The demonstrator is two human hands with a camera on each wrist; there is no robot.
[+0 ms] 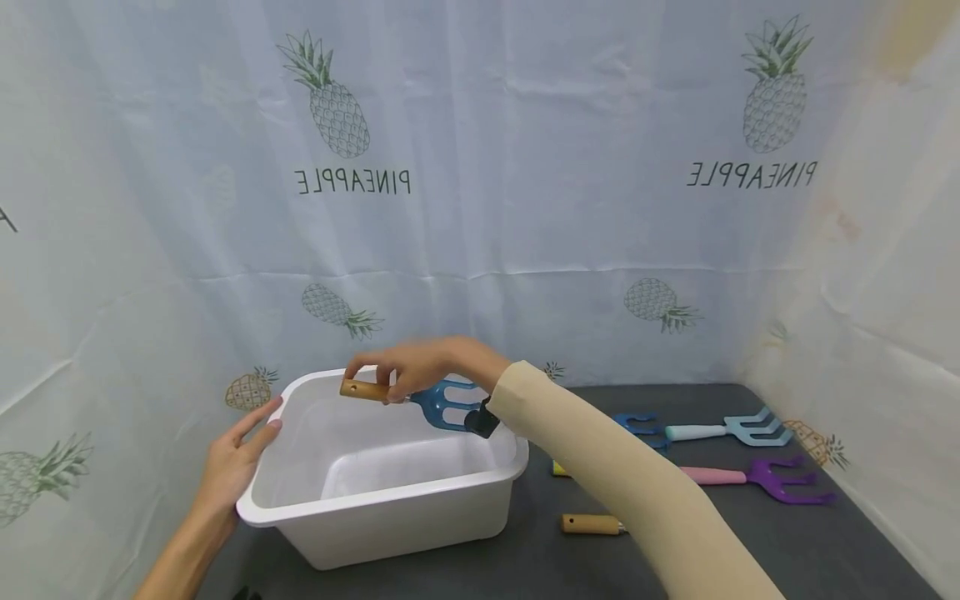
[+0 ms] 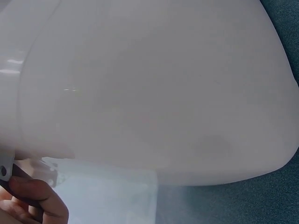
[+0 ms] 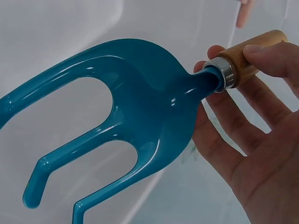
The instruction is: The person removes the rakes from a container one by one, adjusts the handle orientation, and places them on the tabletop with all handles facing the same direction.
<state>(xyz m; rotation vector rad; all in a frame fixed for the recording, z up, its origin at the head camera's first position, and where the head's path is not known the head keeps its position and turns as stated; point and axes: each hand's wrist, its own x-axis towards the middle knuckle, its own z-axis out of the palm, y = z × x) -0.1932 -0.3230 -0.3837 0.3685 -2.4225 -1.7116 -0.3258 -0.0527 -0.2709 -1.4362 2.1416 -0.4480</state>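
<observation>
A blue hand cultivator (image 1: 433, 406) with bent prongs and a wooden handle (image 3: 261, 46) hangs over the white plastic basin (image 1: 390, 508). My right hand (image 1: 423, 367) holds it by that handle, thumb on one side and fingers on the other, prongs pointing right in the head view. The right wrist view shows the metal collar (image 3: 224, 73) close to the fingers. At the basin's left end my left hand (image 1: 231, 467) grips the rim, fingertips at its edge. In the left wrist view curled fingers (image 2: 39, 198) show beside the basin's wall (image 2: 154, 93).
Right of the basin, on the dark table (image 1: 540, 567), lie a light blue hand rake (image 1: 757, 429), a purple cultivator (image 1: 776, 481) with a pink handle, another blue fork (image 1: 637, 419), and a wooden handle (image 1: 590, 524) partly behind my right sleeve. Pineapple-print curtains (image 1: 525, 208) stand around the table.
</observation>
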